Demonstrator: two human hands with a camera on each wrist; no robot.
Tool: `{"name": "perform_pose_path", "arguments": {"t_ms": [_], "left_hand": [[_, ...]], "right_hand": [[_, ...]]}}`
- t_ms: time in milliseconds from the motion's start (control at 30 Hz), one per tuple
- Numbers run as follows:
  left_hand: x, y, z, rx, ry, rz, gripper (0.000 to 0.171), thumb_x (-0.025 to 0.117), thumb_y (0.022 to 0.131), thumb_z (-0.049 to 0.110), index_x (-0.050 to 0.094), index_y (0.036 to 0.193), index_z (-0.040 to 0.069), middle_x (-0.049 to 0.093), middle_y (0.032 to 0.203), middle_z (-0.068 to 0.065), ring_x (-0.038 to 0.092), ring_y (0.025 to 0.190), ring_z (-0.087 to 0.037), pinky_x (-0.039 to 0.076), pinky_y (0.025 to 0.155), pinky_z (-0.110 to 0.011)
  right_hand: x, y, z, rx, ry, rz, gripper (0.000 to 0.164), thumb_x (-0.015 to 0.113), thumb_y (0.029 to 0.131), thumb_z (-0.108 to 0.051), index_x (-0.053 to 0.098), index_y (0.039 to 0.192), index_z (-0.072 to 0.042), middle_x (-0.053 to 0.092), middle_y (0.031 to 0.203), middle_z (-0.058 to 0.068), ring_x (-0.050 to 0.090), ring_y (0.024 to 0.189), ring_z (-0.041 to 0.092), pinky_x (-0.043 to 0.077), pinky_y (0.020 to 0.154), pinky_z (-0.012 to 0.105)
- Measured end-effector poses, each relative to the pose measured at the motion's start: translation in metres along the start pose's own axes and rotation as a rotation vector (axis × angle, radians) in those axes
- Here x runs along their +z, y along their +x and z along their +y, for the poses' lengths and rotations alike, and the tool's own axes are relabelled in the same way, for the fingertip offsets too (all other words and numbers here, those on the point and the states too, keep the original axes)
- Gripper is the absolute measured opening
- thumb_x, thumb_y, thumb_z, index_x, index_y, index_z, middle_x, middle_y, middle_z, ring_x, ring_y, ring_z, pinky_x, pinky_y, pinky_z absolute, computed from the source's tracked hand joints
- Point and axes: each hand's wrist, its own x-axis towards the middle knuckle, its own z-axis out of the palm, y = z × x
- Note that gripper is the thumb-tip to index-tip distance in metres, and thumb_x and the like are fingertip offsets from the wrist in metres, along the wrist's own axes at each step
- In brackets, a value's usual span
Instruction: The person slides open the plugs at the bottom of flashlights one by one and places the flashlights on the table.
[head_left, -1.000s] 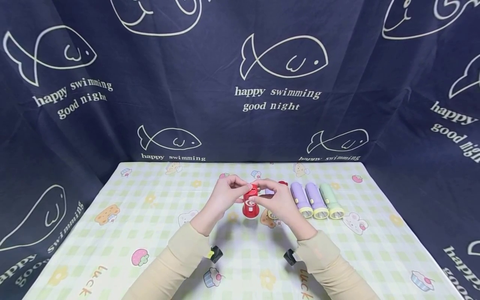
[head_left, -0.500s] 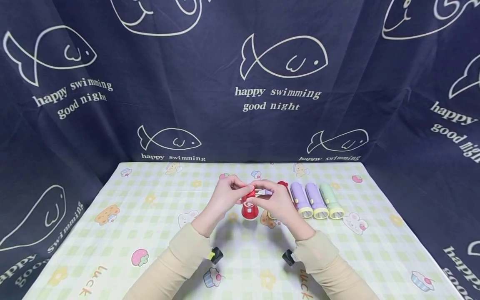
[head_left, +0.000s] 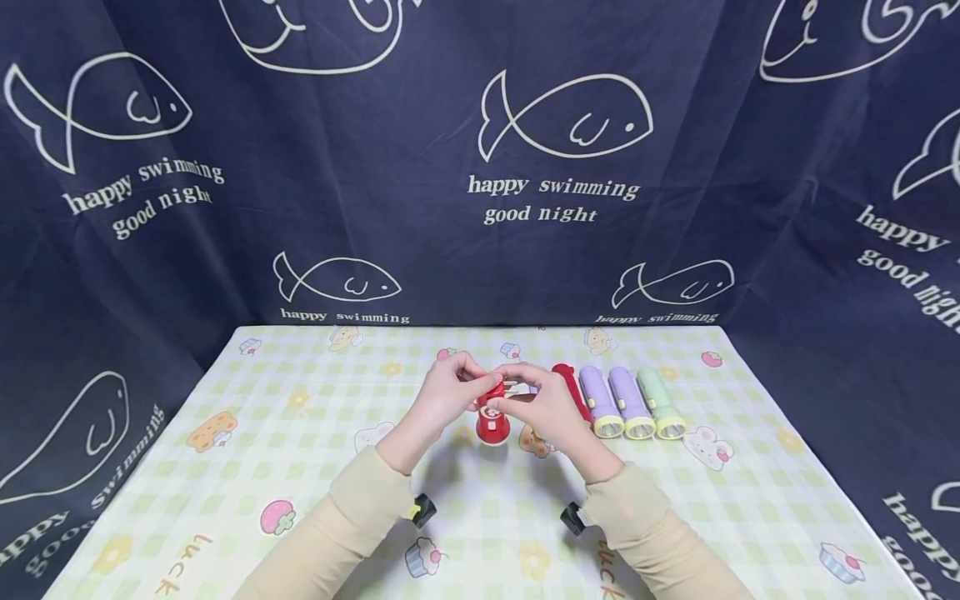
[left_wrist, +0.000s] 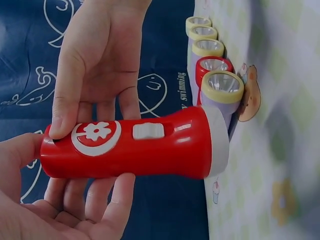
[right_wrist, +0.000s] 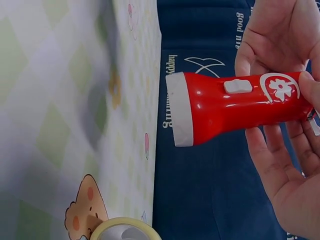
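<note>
A red flashlight (head_left: 492, 427) hangs upright above the table, its white-rimmed lens end down. A white switch (left_wrist: 148, 131) and a white flower emblem (left_wrist: 97, 131) are on its side. My left hand (head_left: 442, 398) pinches the tail end, thumb at the top. From the other side my right hand (head_left: 546, 407) grips the same end, its thumb over the body near the emblem. Thin pale metal prongs (head_left: 512, 387) stick out at the tail between the hands. In the left wrist view, fingers of both hands stay behind the body.
To the right lie a second red flashlight (head_left: 572, 390), two purple flashlights (head_left: 597, 396) and a green flashlight (head_left: 658, 398), side by side. Another purple flashlight (left_wrist: 225, 102) is mostly hidden by my right hand in the head view. A checked cloth (head_left: 247, 467) covers the table; a dark curtain stands behind.
Both hands have shifted slightly left and down with the red flashlight. The prongs at its tail show more clearly than a second ago. More of the second red flashlight is uncovered.
</note>
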Motion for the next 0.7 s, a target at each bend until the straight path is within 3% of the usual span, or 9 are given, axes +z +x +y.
{"name": "perform_pose_path", "arguments": {"t_ms": [167,400,700], "left_hand": [[-0.004,0.002,0.0,-0.002,0.021,0.001,0.021,0.073,0.082,0.023,0.062,0.083,0.006,0.06,0.086,-0.006,0.058,0.068,-0.014,0.057,0.059,-0.031],[-0.013,0.002,-0.003,0.069,0.002,-0.046,0.014,0.064,0.09,0.018,0.065,0.092,0.005,0.064,0.094,-0.008,0.063,0.079,-0.014,0.058,0.066,-0.032],[-0.022,-0.004,-0.011,0.168,-0.071,-0.121,0.025,0.057,0.095,0.018,0.062,0.113,0.002,0.061,0.11,-0.013,0.064,0.097,-0.022,0.056,0.08,-0.033]], "right_hand": [[0.001,-0.003,-0.019,0.013,-0.033,-0.007,0.037,0.075,0.078,-0.003,0.064,0.113,0.001,0.067,0.11,0.017,0.068,0.093,0.031,0.056,0.078,0.026],[-0.002,0.009,0.005,0.014,-0.057,0.011,0.038,0.08,0.076,-0.017,0.067,0.111,-0.01,0.068,0.109,0.007,0.067,0.096,0.026,0.056,0.076,0.024],[-0.005,0.012,-0.002,0.042,-0.081,0.04,0.038,0.081,0.075,-0.023,0.068,0.109,-0.013,0.069,0.105,0.004,0.065,0.098,0.02,0.056,0.079,0.03]]}}
